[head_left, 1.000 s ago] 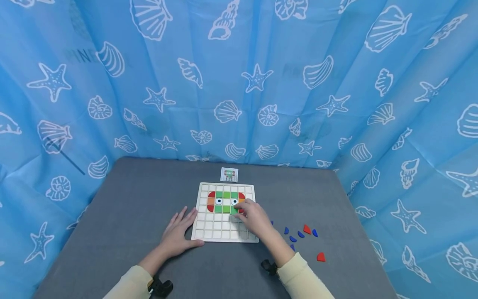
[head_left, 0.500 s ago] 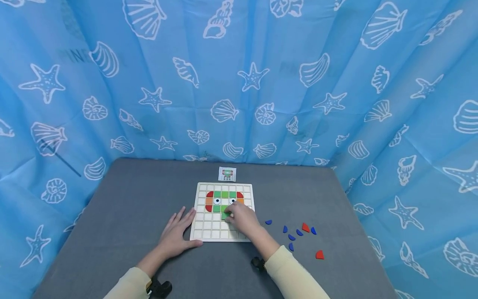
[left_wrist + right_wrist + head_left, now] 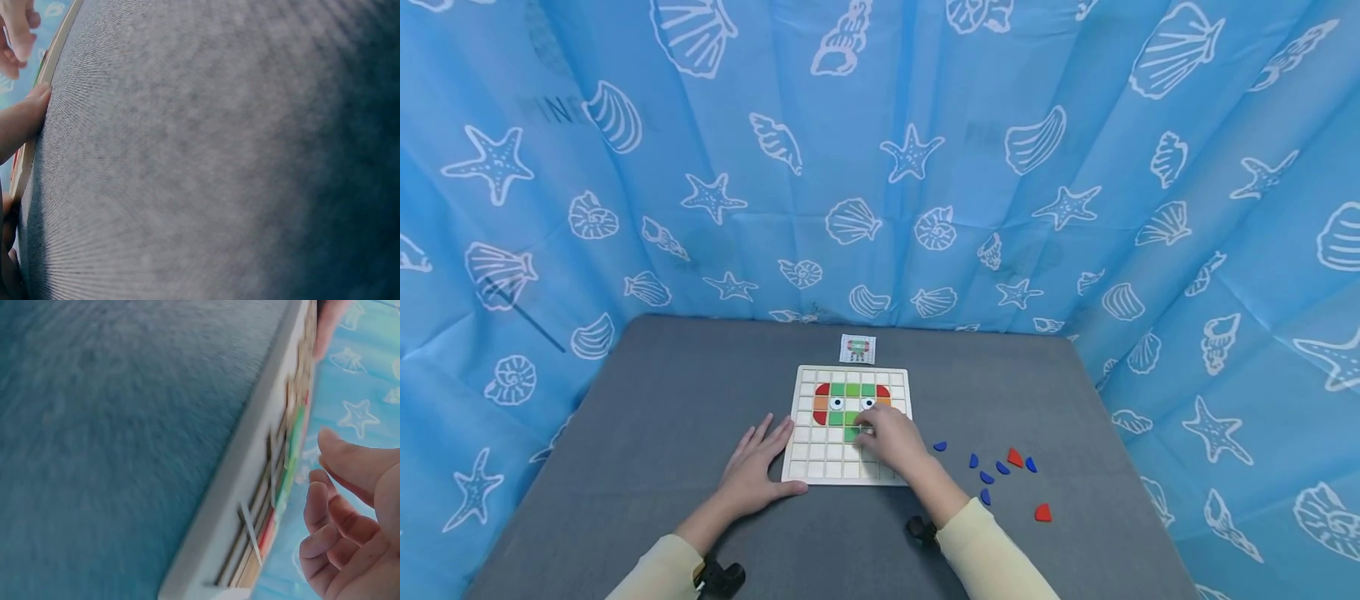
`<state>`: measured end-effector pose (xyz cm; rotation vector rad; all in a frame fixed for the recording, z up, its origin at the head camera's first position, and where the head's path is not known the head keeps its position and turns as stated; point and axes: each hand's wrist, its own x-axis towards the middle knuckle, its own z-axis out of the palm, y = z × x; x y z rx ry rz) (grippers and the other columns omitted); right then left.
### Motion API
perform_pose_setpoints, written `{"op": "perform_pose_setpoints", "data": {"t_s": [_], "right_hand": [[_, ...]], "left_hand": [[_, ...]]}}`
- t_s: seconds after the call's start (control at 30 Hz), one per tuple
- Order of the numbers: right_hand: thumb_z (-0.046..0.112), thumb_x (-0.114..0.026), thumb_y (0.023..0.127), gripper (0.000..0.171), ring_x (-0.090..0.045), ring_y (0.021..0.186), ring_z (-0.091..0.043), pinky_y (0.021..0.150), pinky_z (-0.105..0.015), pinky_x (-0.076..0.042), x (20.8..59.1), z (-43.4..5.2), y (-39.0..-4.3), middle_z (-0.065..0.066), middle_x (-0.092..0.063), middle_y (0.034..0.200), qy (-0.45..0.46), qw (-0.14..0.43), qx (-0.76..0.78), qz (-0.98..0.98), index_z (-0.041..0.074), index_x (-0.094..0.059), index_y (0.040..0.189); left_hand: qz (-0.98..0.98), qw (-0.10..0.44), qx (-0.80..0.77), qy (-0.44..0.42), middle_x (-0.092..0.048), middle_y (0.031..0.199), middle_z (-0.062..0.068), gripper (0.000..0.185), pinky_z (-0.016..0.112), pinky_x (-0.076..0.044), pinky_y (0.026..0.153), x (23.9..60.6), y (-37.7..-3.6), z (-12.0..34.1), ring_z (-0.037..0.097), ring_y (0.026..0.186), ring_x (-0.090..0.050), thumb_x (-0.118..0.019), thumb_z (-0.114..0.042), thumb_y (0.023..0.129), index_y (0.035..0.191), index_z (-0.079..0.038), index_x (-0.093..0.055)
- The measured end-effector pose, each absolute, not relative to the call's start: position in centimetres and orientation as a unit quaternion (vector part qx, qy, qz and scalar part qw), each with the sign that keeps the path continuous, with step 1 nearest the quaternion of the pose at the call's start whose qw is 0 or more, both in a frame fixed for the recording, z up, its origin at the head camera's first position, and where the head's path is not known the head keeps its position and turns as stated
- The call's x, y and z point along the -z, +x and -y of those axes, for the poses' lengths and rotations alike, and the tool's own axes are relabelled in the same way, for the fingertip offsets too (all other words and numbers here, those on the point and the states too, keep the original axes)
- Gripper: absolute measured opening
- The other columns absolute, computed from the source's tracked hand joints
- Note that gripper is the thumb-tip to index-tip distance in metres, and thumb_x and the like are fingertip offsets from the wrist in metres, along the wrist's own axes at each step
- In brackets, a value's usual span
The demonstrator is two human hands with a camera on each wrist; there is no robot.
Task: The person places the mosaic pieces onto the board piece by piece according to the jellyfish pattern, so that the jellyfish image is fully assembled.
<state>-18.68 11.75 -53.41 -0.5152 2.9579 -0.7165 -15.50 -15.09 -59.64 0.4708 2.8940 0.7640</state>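
Head view first: my left hand (image 3: 758,472) lies flat with spread fingers against the left edge of the grid board (image 3: 848,425) so it can't slide on the table (image 3: 647,433), while my right hand (image 3: 889,442) hovers curled over the green tile (image 3: 851,432) under the face, pinch hidden. Left wrist view shows fingertips (image 3: 28,112) touching the frame; right wrist view shows my fingers (image 3: 331,519) loosely curled beside the board, holding nothing I can see.

No words or numbers that I can read

The small card (image 3: 857,348) behind my board (image 3: 805,467) has only a tiny colour picture; the faint dark marks on the curtain (image 3: 550,108) are too blurred to read.
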Motion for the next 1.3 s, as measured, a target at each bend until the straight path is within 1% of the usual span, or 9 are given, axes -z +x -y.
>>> {"op": "perform_pose_setpoints", "data": {"t_s": [0.2, 0.4, 0.6, 0.7, 0.93, 1.17, 1.3], "right_hand": [[0.021, -0.077, 0.091, 0.023, -0.061, 0.080, -0.011, 0.067, -0.028, -0.051, 52.3, -13.7, -18.0, -0.001, -0.071, 0.101, -0.153, 0.011, 0.250, -0.956, 0.012, -0.077, 0.112], [0.022, -0.078, 0.090, 0.019, -0.054, 0.072, -0.008, 0.060, -0.024, -0.045, 52.3, -16.2, -17.4, 0.002, -0.068, 0.091, -0.120, -0.009, 0.260, -0.958, 0.013, -0.078, 0.107], [0.017, -0.080, 0.087, 0.023, -0.052, 0.072, -0.009, 0.060, -0.025, -0.044, 52.1, -19.0, -16.6, 0.000, -0.069, 0.093, -0.073, -0.034, 0.266, -0.961, 0.013, -0.077, 0.110], [0.015, -0.081, 0.086, 0.025, -0.052, 0.071, -0.009, 0.061, -0.026, -0.045, 52.0, -20.6, -16.3, -0.001, -0.070, 0.095, -0.059, -0.052, 0.269, -0.960, 0.011, -0.077, 0.110], [0.013, -0.081, 0.085, 0.024, -0.056, 0.072, -0.009, 0.063, -0.028, -0.048, 52.3, -24.0, -15.3, -0.001, -0.071, 0.094, -0.039, -0.079, 0.262, -0.961, 0.010, -0.077, 0.108], [0.011, -0.079, 0.088, 0.024, -0.061, 0.076, -0.012, 0.063, -0.029, -0.050, 52.6, -26.4, -14.6, -0.005, -0.072, 0.099, -0.025, -0.073, 0.274, -0.959, 0.009, -0.076, 0.111], [0.009, -0.077, 0.089, 0.026, -0.060, 0.077, -0.014, 0.064, -0.032, -0.048, 52.5, -27.8, -14.0, -0.005, -0.071, 0.101, 0.000, -0.065, 0.262, -0.963, 0.008, -0.074, 0.114]], "left_hand": [[-0.952, 0.042, -0.259, 0.160, -0.031, 0.165, 0.004, 0.116, 0.059, -0.012, 0.123, 59.8, -15.4, 15.1, 0.035, 0.156, -0.014, -0.070, -0.077, 0.073, 0.159, -0.012, -0.031], [-0.950, 0.028, -0.264, 0.165, -0.033, 0.164, 0.005, 0.114, 0.059, -0.014, 0.122, 60.0, -15.4, 15.2, 0.037, 0.155, -0.017, -0.072, -0.075, 0.072, 0.158, -0.011, -0.033], [-0.949, 0.030, -0.265, 0.166, -0.032, 0.165, 0.004, 0.115, 0.059, -0.013, 0.123, 60.1, -15.3, 15.3, 0.036, 0.156, -0.016, -0.071, -0.076, 0.073, 0.159, -0.012, -0.032], [-0.950, 0.027, -0.263, 0.165, -0.032, 0.164, 0.003, 0.114, 0.058, -0.013, 0.123, 60.2, -15.4, 15.3, 0.035, 0.156, -0.016, -0.071, -0.077, 0.072, 0.159, -0.013, -0.032], [-0.951, 0.039, -0.259, 0.163, -0.032, 0.164, 0.004, 0.116, 0.059, -0.013, 0.123, 60.0, -15.4, 15.2, 0.036, 0.156, -0.015, -0.069, -0.079, 0.072, 0.159, -0.013, -0.031], [-0.951, 0.041, -0.262, 0.159, -0.031, 0.165, 0.003, 0.115, 0.059, -0.013, 0.123, 59.9, -15.4, 15.4, 0.036, 0.156, -0.015, -0.070, -0.077, 0.073, 0.159, -0.013, -0.031], [-0.949, 0.050, -0.269, 0.160, -0.029, 0.166, 0.001, 0.115, 0.059, -0.012, 0.123, 59.8, -15.4, 15.3, 0.035, 0.156, -0.013, -0.069, -0.078, 0.073, 0.160, -0.014, -0.030]]}}
